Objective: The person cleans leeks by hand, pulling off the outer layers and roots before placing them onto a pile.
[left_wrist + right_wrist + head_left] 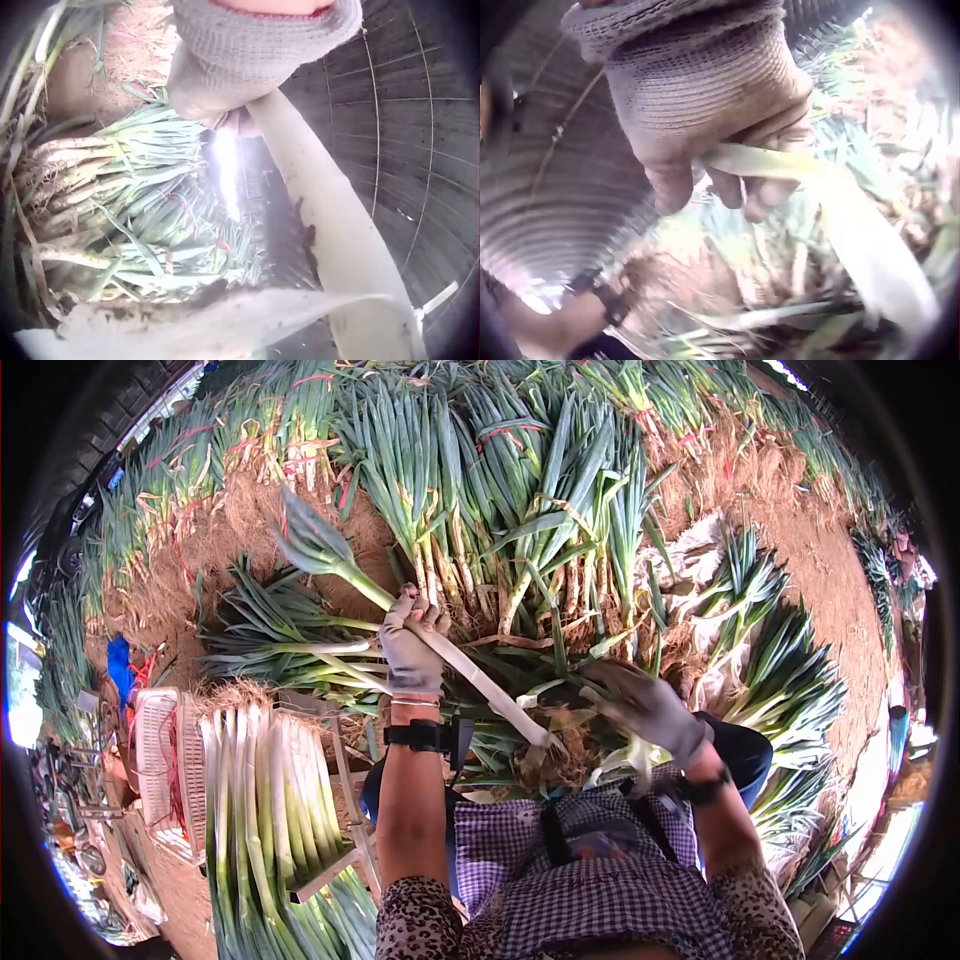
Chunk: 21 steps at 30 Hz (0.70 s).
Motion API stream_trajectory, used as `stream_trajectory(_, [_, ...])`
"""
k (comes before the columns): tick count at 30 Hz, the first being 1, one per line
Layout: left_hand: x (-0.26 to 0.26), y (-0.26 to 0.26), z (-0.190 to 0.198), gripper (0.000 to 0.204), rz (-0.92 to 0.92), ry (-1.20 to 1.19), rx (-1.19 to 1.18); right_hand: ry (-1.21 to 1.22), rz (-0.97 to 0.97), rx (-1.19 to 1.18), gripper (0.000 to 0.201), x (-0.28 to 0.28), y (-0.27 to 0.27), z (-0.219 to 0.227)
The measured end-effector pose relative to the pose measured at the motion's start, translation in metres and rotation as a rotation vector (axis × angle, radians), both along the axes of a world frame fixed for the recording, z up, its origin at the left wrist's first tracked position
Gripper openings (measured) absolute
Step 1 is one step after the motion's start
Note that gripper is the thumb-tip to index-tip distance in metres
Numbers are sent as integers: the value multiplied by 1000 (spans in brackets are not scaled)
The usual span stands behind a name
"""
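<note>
My gloved left hand (412, 650) grips a long leek (490, 685) around its shaft. The leaves of this leek point up and left, and its root end slants down toward the lap. In the left wrist view the pale shaft (330, 202) runs out from under the glove, with a loose, torn strip of skin (195, 322) across the bottom. My gloved right hand (645, 710), blurred in the head view, is to the right of the root end. The right wrist view shows its fingers pinching a peeled leaf strip (862, 240), pale and limp, that hangs down to the right.
Trimmed leeks (270, 790) lie stacked in a metal rack at the left, beside a pink plastic crate (160, 760). Tied bundles of leeks (500, 490) stand ahead on the soil. More loose leeks (790, 680) lie at the right. Peeled scraps lie near the lap.
</note>
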State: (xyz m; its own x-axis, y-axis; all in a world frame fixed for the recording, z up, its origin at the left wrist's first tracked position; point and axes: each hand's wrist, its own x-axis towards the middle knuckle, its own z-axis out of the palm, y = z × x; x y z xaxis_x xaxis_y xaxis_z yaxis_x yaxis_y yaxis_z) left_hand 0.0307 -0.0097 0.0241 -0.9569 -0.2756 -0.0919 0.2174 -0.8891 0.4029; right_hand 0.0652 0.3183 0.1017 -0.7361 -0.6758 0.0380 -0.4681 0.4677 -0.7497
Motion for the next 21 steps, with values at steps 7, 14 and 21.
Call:
stream_trajectory(7, [-3, -6, 10, 21, -217, 477, 233, 189, 516, -298, 39, -9, -71, -86])
stream_trajectory(14, [-1, -14, 25, 25, -254, 478, 5, -172, -123, 136, 20, 33, 66, -77])
stream_trajectory(21, [2, 9, 23, 27, -317, 489, -81, 311, -379, -124, 25, 9, -40, 14])
